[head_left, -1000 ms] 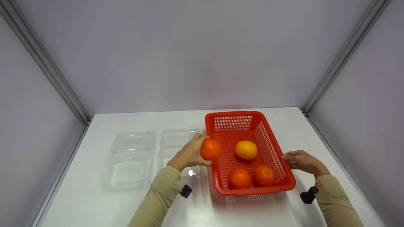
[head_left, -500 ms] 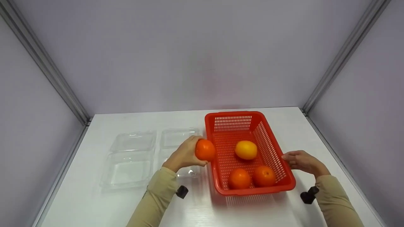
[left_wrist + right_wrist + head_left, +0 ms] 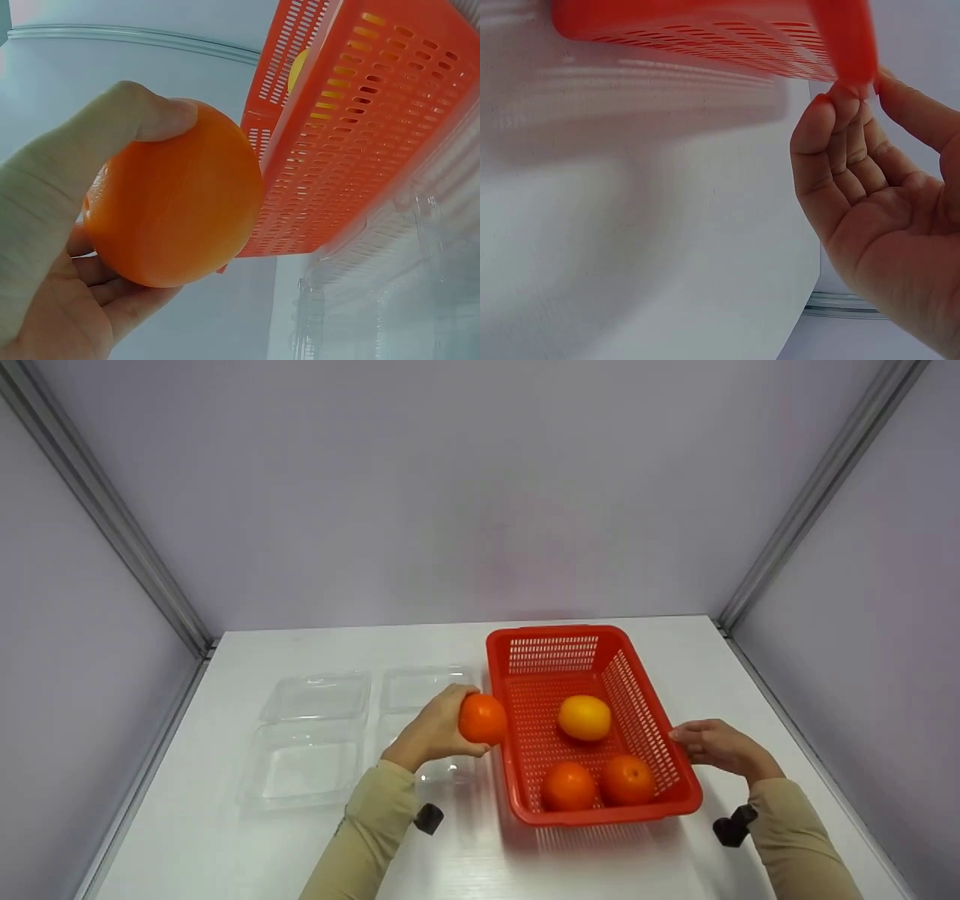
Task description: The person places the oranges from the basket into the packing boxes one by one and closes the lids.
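Note:
An orange (image 3: 482, 719) is in my left hand (image 3: 436, 726), gripped between thumb and fingers. It is beside the left rim of a red plastic basket (image 3: 512, 780), and in the left wrist view the orange (image 3: 176, 199) appears in front of the perforated basket wall (image 3: 375, 97). My right hand (image 3: 720, 744) pinches the basket's right rim; in the right wrist view, thumb and curled fingers (image 3: 832, 142) meet at that edge. Inside the basket lie a yellow-orange fruit (image 3: 584, 718) and, near the front, two oranges, one on the left (image 3: 568, 786) and one on the right (image 3: 628, 780).
On the white table (image 3: 225, 855), left of the basket, an unfolded clear plastic container (image 3: 307, 761) lies flat. A second clear container (image 3: 420, 688) sits beside it, partly hidden by my left hand. Pale walls (image 3: 480, 495) enclose the table's back and sides.
My left hand has moved a little left with the orange, from over the basket's left rim to beside it. The right hand and the basket have stayed almost still.

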`<state>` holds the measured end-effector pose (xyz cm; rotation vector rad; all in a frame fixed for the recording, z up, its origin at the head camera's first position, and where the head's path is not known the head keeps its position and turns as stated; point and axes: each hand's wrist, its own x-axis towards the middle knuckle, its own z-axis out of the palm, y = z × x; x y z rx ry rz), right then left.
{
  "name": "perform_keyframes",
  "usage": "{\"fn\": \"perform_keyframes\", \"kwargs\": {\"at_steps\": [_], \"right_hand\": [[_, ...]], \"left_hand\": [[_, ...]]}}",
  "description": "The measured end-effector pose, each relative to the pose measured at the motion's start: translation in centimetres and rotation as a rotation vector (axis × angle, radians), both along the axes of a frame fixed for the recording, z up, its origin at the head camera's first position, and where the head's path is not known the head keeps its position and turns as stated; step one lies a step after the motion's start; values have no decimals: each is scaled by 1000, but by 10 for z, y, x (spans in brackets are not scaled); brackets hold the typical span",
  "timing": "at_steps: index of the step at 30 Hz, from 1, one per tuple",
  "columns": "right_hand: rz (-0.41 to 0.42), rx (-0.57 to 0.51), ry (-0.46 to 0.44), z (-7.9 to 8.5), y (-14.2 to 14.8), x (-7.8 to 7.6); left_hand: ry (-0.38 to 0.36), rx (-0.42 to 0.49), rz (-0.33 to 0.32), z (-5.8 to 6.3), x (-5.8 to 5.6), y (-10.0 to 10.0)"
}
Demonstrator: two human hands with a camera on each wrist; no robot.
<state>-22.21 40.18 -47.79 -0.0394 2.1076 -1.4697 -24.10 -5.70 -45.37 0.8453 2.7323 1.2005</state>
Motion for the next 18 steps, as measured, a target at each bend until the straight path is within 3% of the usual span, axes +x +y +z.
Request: {"fn": "perform_keyframes", "kwargs": {"at_steps": [18], "right_hand": [[-2,-4,0,0,0,0]], "left_hand": [[-61,35,33,-6,1,-8]]}}
